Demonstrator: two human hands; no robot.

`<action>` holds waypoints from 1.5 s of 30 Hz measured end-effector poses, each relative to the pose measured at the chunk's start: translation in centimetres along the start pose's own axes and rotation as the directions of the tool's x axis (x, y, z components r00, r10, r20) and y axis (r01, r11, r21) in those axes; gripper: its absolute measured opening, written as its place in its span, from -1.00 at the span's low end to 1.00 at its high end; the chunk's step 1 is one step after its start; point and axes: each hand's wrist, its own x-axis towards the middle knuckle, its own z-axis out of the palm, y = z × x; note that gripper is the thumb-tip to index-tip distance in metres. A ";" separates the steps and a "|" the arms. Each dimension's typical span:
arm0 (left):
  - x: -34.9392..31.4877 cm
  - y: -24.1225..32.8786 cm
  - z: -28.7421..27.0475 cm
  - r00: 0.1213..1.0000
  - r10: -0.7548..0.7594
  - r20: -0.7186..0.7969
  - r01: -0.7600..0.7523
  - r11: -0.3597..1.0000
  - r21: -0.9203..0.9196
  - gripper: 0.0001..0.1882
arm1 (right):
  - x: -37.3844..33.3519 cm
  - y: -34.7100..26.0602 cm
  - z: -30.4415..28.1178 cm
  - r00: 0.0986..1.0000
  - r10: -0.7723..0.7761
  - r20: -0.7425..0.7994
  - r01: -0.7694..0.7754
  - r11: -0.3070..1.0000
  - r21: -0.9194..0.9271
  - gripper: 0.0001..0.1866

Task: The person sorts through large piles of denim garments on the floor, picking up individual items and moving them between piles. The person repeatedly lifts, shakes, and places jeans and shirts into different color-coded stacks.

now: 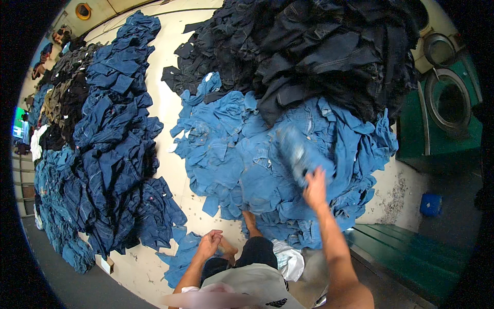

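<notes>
My right hand is closed on one end of a light blue denim garment, blurred by motion, over the right part of a heap of light blue denim. Which kind of garment it is, I cannot tell. In front of my body, my left hand has its fingers curled in, and nothing shows in it. Below that hand a smaller piece of blue denim lies on the pale floor. My bare feet are by the heap's near edge.
Black denim is piled high behind the light blue heap. Along the left runs a long dark blue denim pile. Green machines with round doors line the right, near a blue container. A white plastic bag lies by my legs.
</notes>
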 end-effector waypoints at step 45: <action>-10.0 1.6 -3.1 0.840 -0.515 -0.172 0.076 0.425 -0.902 -0.54 | -20.8 -6.1 -4.0 0.267 0.698 0.664 -0.610 -0.410 0.678 -0.68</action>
